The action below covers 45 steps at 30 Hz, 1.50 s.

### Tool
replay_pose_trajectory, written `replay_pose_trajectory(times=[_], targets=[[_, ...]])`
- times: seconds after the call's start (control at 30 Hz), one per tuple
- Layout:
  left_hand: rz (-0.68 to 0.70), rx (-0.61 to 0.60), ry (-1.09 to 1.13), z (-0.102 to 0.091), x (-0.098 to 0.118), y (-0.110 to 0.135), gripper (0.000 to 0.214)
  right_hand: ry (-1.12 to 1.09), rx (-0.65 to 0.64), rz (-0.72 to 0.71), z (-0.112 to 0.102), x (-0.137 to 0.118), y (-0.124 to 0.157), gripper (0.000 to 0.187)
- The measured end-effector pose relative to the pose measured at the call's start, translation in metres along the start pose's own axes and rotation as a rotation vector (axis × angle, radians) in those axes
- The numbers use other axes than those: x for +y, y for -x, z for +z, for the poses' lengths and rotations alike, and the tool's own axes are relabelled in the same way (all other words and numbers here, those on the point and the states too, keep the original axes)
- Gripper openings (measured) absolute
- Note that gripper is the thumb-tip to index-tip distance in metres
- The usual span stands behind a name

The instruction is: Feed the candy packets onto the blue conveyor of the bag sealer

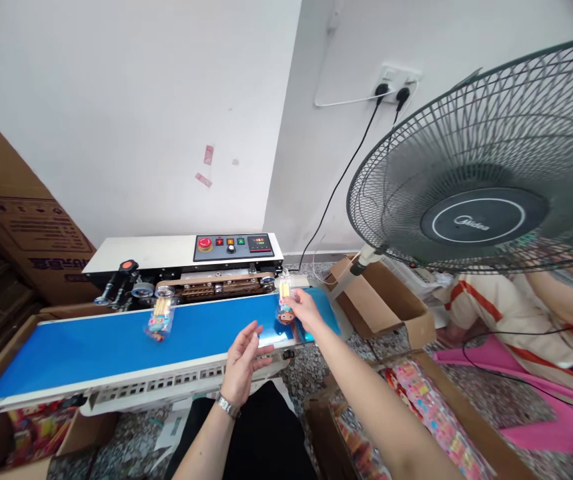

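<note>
In my right hand (305, 311) is a small clear plastic packet (285, 303) with yellow sticks at its top and a cartoon figure at its bottom. I hold it at the right end of the blue conveyor belt (226, 323), its upper edge near the sealing machine (216, 283). My left hand (244, 363) hovers before the belt's front edge, fingers apart, holding nothing; a metal watch (228, 405) is on that wrist. Another similar packet (160, 317) lies farther left on the belt, its top edge at the machine's rollers.
A large fan (476, 213) stands at right, by a cardboard box (381, 300). Below my right arm a carton (486, 427) holds colourful packets. Under the belt's left end another box (66, 453) holds packets. At far right another person (476, 300) sits near a pink stool (551, 427).
</note>
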<state>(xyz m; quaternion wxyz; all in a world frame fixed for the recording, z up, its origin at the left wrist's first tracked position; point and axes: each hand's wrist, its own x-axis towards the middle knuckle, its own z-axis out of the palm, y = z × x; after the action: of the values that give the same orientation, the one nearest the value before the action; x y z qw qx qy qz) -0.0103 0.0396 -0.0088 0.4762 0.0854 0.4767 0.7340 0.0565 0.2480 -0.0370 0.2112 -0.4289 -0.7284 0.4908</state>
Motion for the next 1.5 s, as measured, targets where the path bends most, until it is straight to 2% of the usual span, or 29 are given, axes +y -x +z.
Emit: replay_pose_trajectory(times=[0.2, 0.37, 0.47, 0.57, 0.63, 0.73, 0.83, 0.9, 1.03, 1.13, 1.2, 1.37, 1.5], targets=[[-0.007, -0.011, -0.008, 0.0, 0.0, -0.003, 0.046, 0.105, -0.03, 0.041, 0.014, -0.004, -0.012, 0.013], [-0.027, -0.023, -0.022, -0.002, -0.001, -0.003, 0.045, 0.173, -0.026, 0.011, 0.026, -0.028, -0.004, 0.022], [-0.045, -0.026, -0.047, -0.004, 0.0, 0.0, 0.044, 0.233, -0.058, -0.104, 0.007, -0.044, 0.019, 0.027], [-0.052, -0.032, -0.067, -0.007, 0.001, 0.002, 0.043, 0.3, -0.094, -0.21, -0.041, -0.045, 0.051, 0.031], [-0.057, -0.05, -0.086, -0.008, -0.001, 0.001, 0.042, 0.319, -0.051, -0.166, -0.082, -0.032, 0.076, 0.031], [-0.073, -0.096, -0.123, -0.006, -0.005, 0.0, 0.041, 0.322, 0.085, -0.039, -0.141, 0.007, 0.121, 0.029], [-0.083, -0.106, -0.162, -0.004, -0.007, 0.001, 0.04, 0.282, 0.201, 0.099, -0.176, 0.056, 0.168, 0.025], [-0.087, -0.1, -0.188, -0.001, -0.007, 0.003, 0.04, 0.257, 0.207, 0.175, -0.183, 0.087, 0.198, 0.022], [-0.112, -0.097, -0.246, 0.0, -0.005, 0.006, 0.039, 0.205, 0.16, 0.267, -0.171, 0.126, 0.251, 0.02], [-0.113, -0.081, -0.3, 0.0, -0.004, 0.007, 0.038, 0.203, 0.161, 0.295, -0.165, 0.14, 0.28, 0.02], [-0.095, -0.068, -0.335, 0.002, -0.003, 0.007, 0.035, 0.228, 0.169, 0.311, -0.168, 0.147, 0.295, 0.02], [-0.122, 0.032, -0.457, 0.012, -0.004, 0.007, 0.021, 0.324, 0.163, 0.408, -0.19, 0.165, 0.336, 0.017], [-0.157, 0.008, -0.533, 0.017, -0.004, 0.01, 0.021, 0.514, 0.088, 0.576, -0.207, 0.173, 0.382, 0.015]])
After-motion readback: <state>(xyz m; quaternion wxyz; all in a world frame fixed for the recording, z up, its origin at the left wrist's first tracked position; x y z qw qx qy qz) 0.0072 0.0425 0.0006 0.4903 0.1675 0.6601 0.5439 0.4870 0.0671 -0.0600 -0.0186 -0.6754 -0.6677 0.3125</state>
